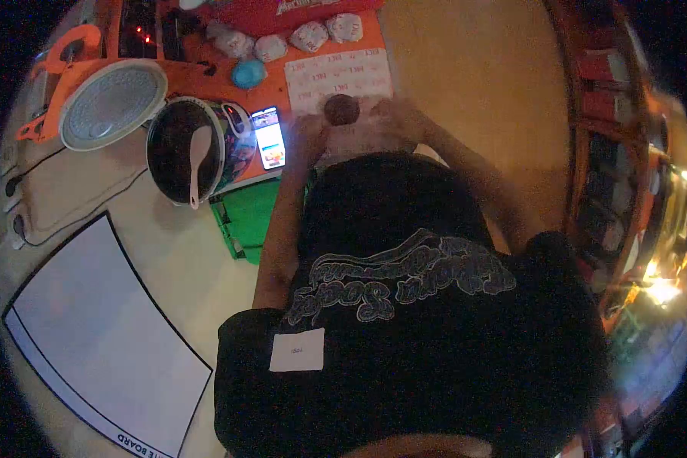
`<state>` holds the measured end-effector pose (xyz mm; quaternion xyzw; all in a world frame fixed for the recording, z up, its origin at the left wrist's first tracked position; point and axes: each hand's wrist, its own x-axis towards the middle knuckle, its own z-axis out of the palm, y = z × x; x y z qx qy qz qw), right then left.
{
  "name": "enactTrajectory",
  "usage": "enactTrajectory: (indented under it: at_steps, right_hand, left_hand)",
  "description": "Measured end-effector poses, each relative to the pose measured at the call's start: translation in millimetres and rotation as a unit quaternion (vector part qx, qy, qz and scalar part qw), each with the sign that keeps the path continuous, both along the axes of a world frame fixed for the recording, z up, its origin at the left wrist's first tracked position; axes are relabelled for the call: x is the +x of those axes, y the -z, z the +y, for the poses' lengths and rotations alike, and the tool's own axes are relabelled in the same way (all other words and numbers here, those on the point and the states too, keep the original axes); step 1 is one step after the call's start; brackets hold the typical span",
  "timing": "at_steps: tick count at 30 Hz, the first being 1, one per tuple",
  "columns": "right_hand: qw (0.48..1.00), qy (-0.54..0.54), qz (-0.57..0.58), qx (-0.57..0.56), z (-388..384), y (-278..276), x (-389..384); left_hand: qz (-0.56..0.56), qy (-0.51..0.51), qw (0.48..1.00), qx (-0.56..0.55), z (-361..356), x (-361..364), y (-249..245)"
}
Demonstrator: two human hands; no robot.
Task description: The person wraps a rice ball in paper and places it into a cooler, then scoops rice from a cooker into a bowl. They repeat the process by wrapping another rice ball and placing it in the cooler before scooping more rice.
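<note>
A printed white paper sheet (pixel 351 139) lies in front of my torso, with a dark round item (pixel 342 110) on it. My left hand (pixel 311 134) is closed at the sheet's left edge. On the opposite edge, my right hand (pixel 395 116) is closed too, its fingers blurred by motion. Another printed sheet (pixel 336 72) extends beyond the round item. Several wrapped bundles (pixel 311 36) sit in a row farther away, near a round blue item (pixel 248 74).
Left of my hands are a lit phone (pixel 269 140), a dark pot (pixel 160 149) with a pale paddle (pixel 198 156), and a round lid (pixel 114 104). A green item (pixel 248 214) and a whiteboard (pixel 107 328) are nearer. Cables run at the far left.
</note>
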<state>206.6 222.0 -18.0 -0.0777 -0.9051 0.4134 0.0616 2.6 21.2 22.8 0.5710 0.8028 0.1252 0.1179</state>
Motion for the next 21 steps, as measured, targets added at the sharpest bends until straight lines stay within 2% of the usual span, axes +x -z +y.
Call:
enactTrajectory:
  at_steps: [1, 2, 4, 5, 7, 11, 12, 13, 14, 16, 17, 19, 21]
  right_hand:
    - [0.998, 0.019, 0.046, 0.047, -3.2, -6.0, 3.2]
    - [0.998, 0.017, 0.044, 0.046, -6.6, -11.3, 4.8]
    - [0.99, -0.035, 0.011, 0.138, -8.1, -11.6, 9.1]
    - [0.99, -0.037, 0.01, 0.138, -6.9, -7.6, 10.9]
    - [0.996, -0.079, 0.038, 0.032, -5.2, 2.9, 13.4]
    - [0.998, -0.049, -0.041, 0.014, -11.3, 11.0, 17.6]
    - [0.987, 0.057, -0.043, -0.146, -14.9, 34.9, 17.6]
    - [0.94, 0.159, -0.044, -0.3, -17.6, 35.8, 14.0]
    - [0.941, 0.154, -0.045, -0.299, -14.0, 34.3, 15.2]
    - [0.905, 0.246, -0.16, -0.307, -8.5, 0.3, 3.8]
    - [0.908, 0.235, -0.156, -0.31, -7.8, -2.2, -3.6]
    - [0.891, 0.274, -0.09, -0.351, -0.8, 2.2, -6.1]
    - [0.9, 0.263, -0.067, -0.341, 4.0, 17.3, -3.1]
  left_hand:
    - [-0.019, -0.011, 0.997, -0.068, -2.1, 0.0, 0.8]
    - [-0.021, -0.014, 0.997, -0.068, -5.2, 0.4, 2.1]
    - [-0.062, 0.019, 0.996, -0.059, -10.2, 0.6, 7.7]
    - [-0.063, 0.017, 0.996, -0.058, -12.0, -1.2, 10.1]
    - [-0.08, 0.078, 0.985, -0.135, -13.3, -3.8, 0.7]
    - [-0.16, 0.017, 0.985, -0.07, -15.0, 0.6, -12.9]
    - [-0.193, -0.007, 0.981, -0.018, -12.5, -0.7, -9.2]
    - [-0.227, -0.033, 0.973, 0.034, -11.0, -2.5, -3.2]
    - [-0.226, -0.038, 0.973, 0.036, -6.0, -4.0, 3.7]
    - [-0.239, -0.089, 0.957, 0.136, 3.5, -7.0, 11.7]
    - [-0.231, -0.097, 0.958, 0.137, 5.1, -8.7, 10.7]
    - [-0.32, -0.136, 0.934, 0.075, 15.0, -10.3, -4.4]
    - [-0.287, -0.141, 0.943, 0.093, 14.1, -10.4, 12.5]
